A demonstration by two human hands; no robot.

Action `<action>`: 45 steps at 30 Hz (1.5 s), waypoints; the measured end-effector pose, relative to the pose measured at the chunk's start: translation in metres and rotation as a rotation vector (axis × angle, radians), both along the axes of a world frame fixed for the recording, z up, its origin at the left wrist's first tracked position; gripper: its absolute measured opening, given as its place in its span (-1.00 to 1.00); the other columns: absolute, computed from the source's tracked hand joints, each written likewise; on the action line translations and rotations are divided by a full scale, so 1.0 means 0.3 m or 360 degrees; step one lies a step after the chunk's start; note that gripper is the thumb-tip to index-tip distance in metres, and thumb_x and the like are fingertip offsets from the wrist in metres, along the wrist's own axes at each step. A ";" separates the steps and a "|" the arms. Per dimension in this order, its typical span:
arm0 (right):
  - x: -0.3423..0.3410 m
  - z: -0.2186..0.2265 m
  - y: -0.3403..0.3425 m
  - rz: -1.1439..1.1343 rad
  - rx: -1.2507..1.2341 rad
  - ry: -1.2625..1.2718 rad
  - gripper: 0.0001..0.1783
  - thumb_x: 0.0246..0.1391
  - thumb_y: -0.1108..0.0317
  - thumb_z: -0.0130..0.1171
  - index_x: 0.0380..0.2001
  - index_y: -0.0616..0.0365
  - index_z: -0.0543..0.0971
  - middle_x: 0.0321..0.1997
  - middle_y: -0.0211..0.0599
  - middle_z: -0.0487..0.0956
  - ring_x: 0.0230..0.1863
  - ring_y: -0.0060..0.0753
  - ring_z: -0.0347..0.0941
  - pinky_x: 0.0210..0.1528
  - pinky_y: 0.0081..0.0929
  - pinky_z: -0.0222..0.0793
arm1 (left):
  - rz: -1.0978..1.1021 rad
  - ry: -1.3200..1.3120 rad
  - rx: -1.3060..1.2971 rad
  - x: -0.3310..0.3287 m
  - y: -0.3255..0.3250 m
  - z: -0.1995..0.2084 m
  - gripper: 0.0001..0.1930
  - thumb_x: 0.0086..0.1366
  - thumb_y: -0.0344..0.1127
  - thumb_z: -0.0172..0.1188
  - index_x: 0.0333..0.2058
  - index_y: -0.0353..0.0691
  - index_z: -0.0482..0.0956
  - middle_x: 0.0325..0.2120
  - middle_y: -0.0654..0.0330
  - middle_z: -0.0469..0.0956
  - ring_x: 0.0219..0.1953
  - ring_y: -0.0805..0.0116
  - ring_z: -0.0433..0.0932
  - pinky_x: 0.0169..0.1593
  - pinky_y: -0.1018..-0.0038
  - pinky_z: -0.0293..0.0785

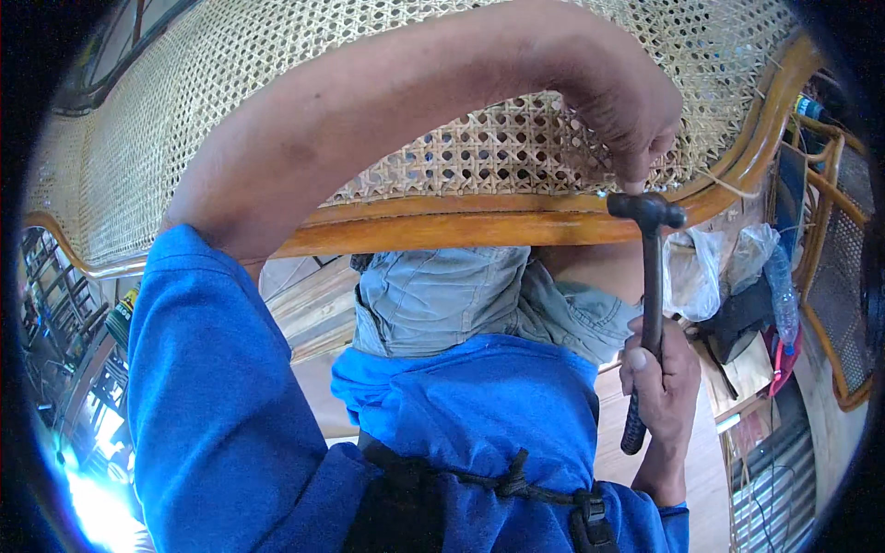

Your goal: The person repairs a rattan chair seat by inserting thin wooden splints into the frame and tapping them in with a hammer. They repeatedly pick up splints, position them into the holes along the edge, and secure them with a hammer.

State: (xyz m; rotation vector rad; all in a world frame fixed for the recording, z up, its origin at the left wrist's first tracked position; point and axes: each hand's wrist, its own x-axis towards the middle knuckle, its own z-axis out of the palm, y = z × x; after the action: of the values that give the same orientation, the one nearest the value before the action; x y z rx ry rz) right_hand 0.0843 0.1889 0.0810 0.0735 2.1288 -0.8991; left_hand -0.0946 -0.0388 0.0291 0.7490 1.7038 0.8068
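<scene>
My right hand (666,380) grips the dark handle of a hammer (652,267), held upright with its head at the wooden rim. Over the woven cane panel (470,157) my left arm reaches across from the left. My left hand (636,120) is bent down at the panel's edge, fingers closed and pointing at the rim just above the hammer head. Whatever the fingertips pinch, if anything, is hidden. The curved, varnished wooden frame (442,229) borders the cane along its near side and right end. Loose cane ends stick out near the right corner.
To the right lie clear plastic bags (693,274), a plastic bottle (782,295) and a dark cloth-like item (742,318). Another cane-and-wood furniture piece (834,184) stands at the far right. Corrugated metal sheet (774,498) shows at the lower right.
</scene>
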 end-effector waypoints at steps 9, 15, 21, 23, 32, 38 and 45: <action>-0.011 0.050 -0.058 0.0100 0.0066 0.0226 -0.64 0.10 0.22 0.04 -0.10 0.21 0.38 -0.50 -0.14 0.43 -0.53 -0.16 0.42 -0.46 -0.31 0.31 | -0.0021 0.0124 0.0063 -0.022 0.052 -0.027 -0.84 0.07 -0.34 0.14 -0.43 -0.32 0.56 -0.67 0.24 0.45 -0.60 0.44 0.38 -0.50 0.46 0.30; -0.009 0.034 -0.071 0.0138 0.0253 0.0046 -0.64 0.14 0.22 -0.02 -0.08 0.24 0.37 -0.45 -0.09 0.45 -0.49 -0.02 0.44 -0.41 -0.27 0.34 | -0.0038 0.0192 0.0085 -0.029 0.073 -0.042 -0.84 0.07 -0.34 0.14 -0.42 -0.32 0.56 -0.67 0.25 0.44 -0.60 0.46 0.37 -0.50 0.47 0.29; 0.030 0.020 -0.064 0.0105 0.0048 0.0351 -0.62 0.13 0.25 -0.01 -0.04 0.25 0.33 -0.44 -0.02 0.44 -0.46 0.08 0.44 -0.40 -0.21 0.34 | -0.0073 0.0214 0.0118 -0.027 0.079 -0.050 -0.83 0.08 -0.33 0.14 -0.40 -0.31 0.56 -0.67 0.25 0.43 -0.60 0.47 0.36 -0.51 0.48 0.28; 0.022 0.024 -0.086 0.0198 0.0136 0.0357 -0.62 0.13 0.26 0.00 -0.04 0.24 0.34 -0.44 -0.02 0.44 -0.45 0.08 0.44 -0.39 -0.20 0.35 | -0.0082 0.0226 0.0103 -0.024 0.081 -0.045 -0.83 0.08 -0.33 0.14 -0.40 -0.31 0.56 -0.67 0.26 0.42 -0.60 0.47 0.36 -0.51 0.48 0.28; 0.037 -0.001 -0.071 0.0088 0.0083 0.0416 -0.69 0.14 0.24 0.00 -0.12 0.19 0.38 -0.50 -0.13 0.43 -0.52 -0.10 0.44 -0.46 -0.31 0.34 | -0.0050 0.0295 0.0098 -0.043 0.098 -0.052 -0.82 0.10 -0.32 0.14 -0.38 -0.30 0.56 -0.67 0.27 0.41 -0.61 0.49 0.35 -0.51 0.50 0.27; 0.027 -0.026 -0.098 0.0284 0.0174 0.0404 -0.72 0.12 0.28 0.00 -0.15 0.19 0.36 -0.55 -0.08 0.43 -0.55 0.03 0.43 -0.48 -0.25 0.34 | -0.0060 0.0326 0.0105 -0.045 0.124 -0.052 -0.82 0.10 -0.32 0.14 -0.36 -0.30 0.56 -0.67 0.28 0.40 -0.61 0.50 0.34 -0.52 0.51 0.27; 0.035 -0.005 -0.063 0.0152 0.0104 0.0348 -0.60 0.12 0.25 -0.02 -0.03 0.25 0.33 -0.46 -0.05 0.46 -0.46 0.05 0.46 -0.46 -0.24 0.34 | -0.0071 0.0344 0.0086 -0.007 0.112 -0.046 -0.81 0.11 -0.31 0.14 -0.35 -0.29 0.56 -0.67 0.29 0.39 -0.61 0.52 0.33 -0.52 0.52 0.26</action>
State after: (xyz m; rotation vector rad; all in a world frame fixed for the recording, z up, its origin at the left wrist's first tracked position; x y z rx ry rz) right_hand 0.0949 0.1699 0.0794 -0.0972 2.3428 -0.8124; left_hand -0.0968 -0.0052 0.0154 0.9359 1.8553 0.7659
